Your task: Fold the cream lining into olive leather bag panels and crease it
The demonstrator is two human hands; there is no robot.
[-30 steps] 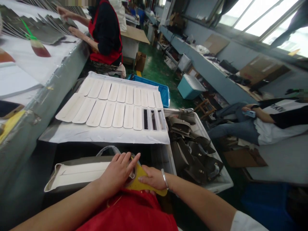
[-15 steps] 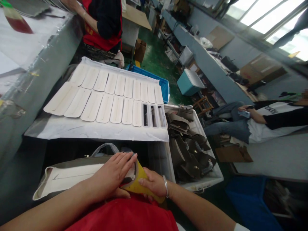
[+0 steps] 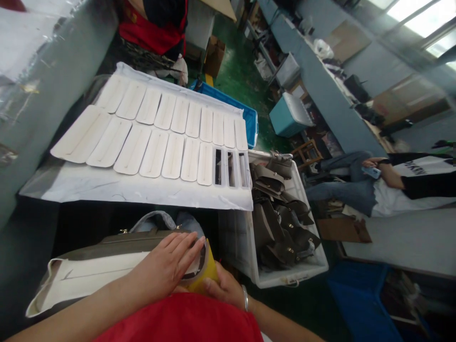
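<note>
My left hand (image 3: 162, 270) lies flat with fingers stretched out on the white lining of a grey-brown bag piece (image 3: 85, 273) resting across my lap. My right hand (image 3: 224, 287) sits just to its right, fingers wrapped round a yellow tool (image 3: 209, 270) pressed against the piece's rounded end. A silver bangle is on that wrist. My red apron fills the bottom of the view.
A white board (image 3: 142, 190) carries two rows of several cream strips (image 3: 156, 137). A white crate (image 3: 285, 275) of dark bag parts stands to the right. A blue bin (image 3: 242, 114), a person in a red apron at the back, and a person reclining at right.
The view has tilted downward and closer. My right hand has drawn back under the yellow tool, which now stands more upright against the piece's end. My left hand stays flat on the lining.
</note>
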